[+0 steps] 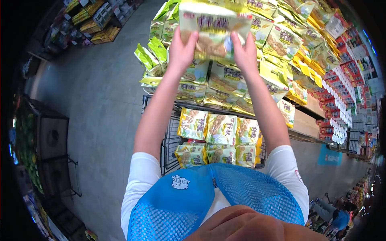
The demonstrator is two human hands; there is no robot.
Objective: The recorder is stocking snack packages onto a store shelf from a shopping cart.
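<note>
Between my two hands I hold a pale green and cream food packet (215,26), slightly blurred, out at arm's length. My left hand (183,49) grips its left side, thumb on the near face. On its right side my right hand (244,51) does the same. Both sets of fingers are mostly hidden behind the packet. Beneath and beyond it rises a stack of similar green packets (228,77). Nearer to me, a wire shopping cart (169,149) carries several upright packets (222,129) with yellow edges, in two rows.
At the right, more packets (281,40) and a shelf (307,128) with red and white containers (335,90) run into the distance. A dark produce stand (52,132) stands at the left beyond the grey floor (102,120). Another person (333,215) is at the lower right.
</note>
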